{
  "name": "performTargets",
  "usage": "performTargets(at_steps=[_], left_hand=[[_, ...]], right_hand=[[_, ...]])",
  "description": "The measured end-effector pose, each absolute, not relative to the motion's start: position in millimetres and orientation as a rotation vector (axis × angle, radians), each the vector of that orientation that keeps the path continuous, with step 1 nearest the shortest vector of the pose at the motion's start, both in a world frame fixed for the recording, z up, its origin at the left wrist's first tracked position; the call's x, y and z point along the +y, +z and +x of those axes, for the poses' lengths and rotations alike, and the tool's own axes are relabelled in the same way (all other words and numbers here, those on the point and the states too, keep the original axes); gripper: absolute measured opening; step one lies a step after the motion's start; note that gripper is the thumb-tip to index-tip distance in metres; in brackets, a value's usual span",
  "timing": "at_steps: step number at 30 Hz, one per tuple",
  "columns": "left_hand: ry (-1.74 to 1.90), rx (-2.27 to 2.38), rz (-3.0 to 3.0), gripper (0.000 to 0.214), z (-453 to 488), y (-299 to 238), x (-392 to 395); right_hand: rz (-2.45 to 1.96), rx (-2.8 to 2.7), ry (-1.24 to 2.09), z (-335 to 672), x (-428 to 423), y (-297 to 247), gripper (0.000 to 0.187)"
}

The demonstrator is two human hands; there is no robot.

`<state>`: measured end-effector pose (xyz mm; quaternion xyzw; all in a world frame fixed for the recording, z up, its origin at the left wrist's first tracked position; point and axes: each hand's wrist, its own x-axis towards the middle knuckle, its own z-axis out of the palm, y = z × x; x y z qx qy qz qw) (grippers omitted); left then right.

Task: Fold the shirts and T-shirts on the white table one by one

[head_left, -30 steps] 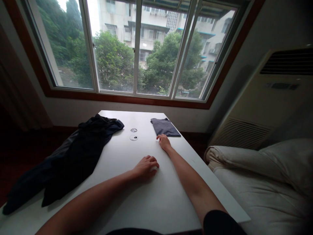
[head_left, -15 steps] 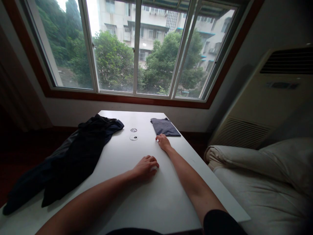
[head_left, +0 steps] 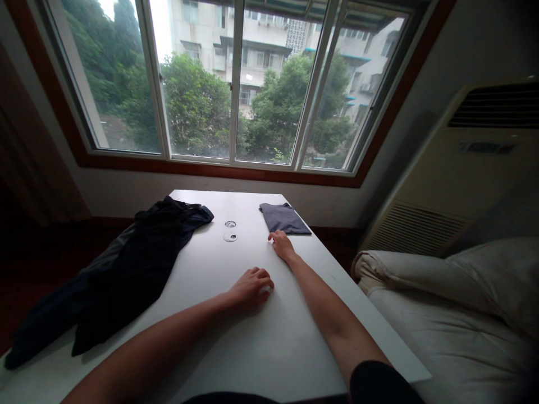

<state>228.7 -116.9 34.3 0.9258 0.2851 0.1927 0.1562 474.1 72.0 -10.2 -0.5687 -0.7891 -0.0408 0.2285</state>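
My left hand (head_left: 251,289) rests on the white table (head_left: 236,359), its fingers loosely bent and somewhat apart, with nothing seen in them. Farther forward lies my right hand (head_left: 281,245), fingers slightly curled and spread, holding nothing visible. Just beyond its fingertips is a grey garment (head_left: 285,219), folded into a flat rectangle near the table's right edge. I cannot tell whether the fingers touch its near edge. Along the left side of the table, apart from both hands, dark clothes (head_left: 130,269) lie in a loose heap that reaches toward me.
Two round cable-hole fittings (head_left: 230,237) are set into the tabletop ahead of my hands. A beige padded seat (head_left: 438,314) stands to the right, with a floor-standing air conditioner (head_left: 446,179) behind it. A wide window (head_left: 236,84) is beyond the table.
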Motion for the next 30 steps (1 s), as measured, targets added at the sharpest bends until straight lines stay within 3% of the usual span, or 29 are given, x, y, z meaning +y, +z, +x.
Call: performTargets(at_steps=[30], left_hand=[[0.557, 0.816, 2.637, 0.026, 228.9, 35.0, -116.6]], right_hand=[[-1.624, -2.184, -0.09, 471.2, 67.7, -5.7, 0.041]])
